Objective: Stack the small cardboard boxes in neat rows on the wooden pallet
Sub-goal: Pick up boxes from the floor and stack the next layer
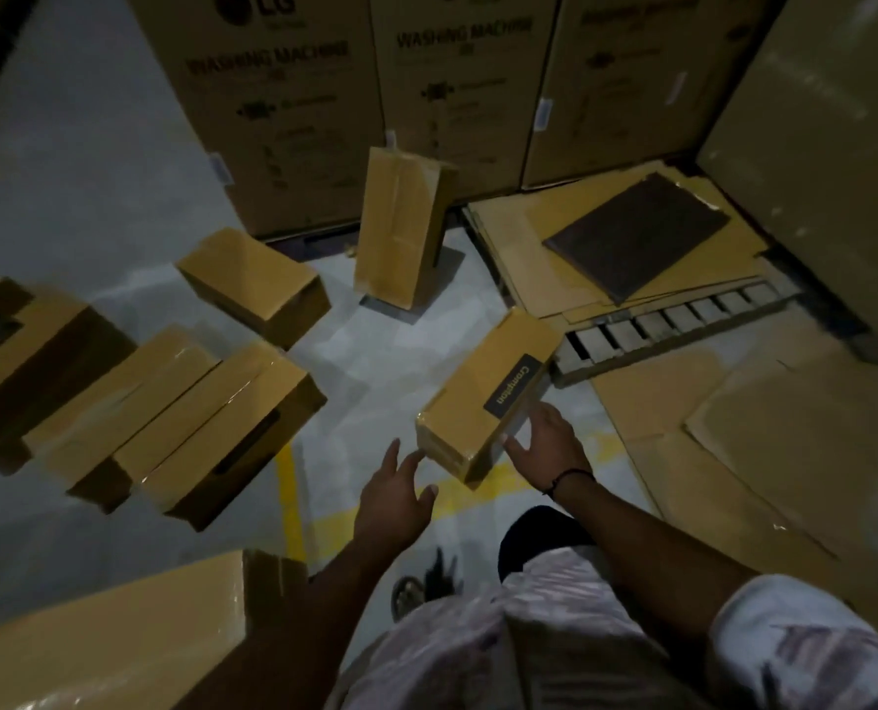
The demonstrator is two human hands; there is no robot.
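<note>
Flanking one labelled box (483, 397) are left hand (393, 504) and right hand (552, 443).

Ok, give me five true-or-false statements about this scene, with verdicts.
1. The labelled box rests on the pallet. False: it is over the grey floor beside the pallet.
2. One plain box stands on end. True.
3. The left hand clutches a box. False: its fingers are spread and hold nothing.
4. Flat cardboard covers part of the pallet. True.
5. The right hand touches the labelled box. True.
</note>
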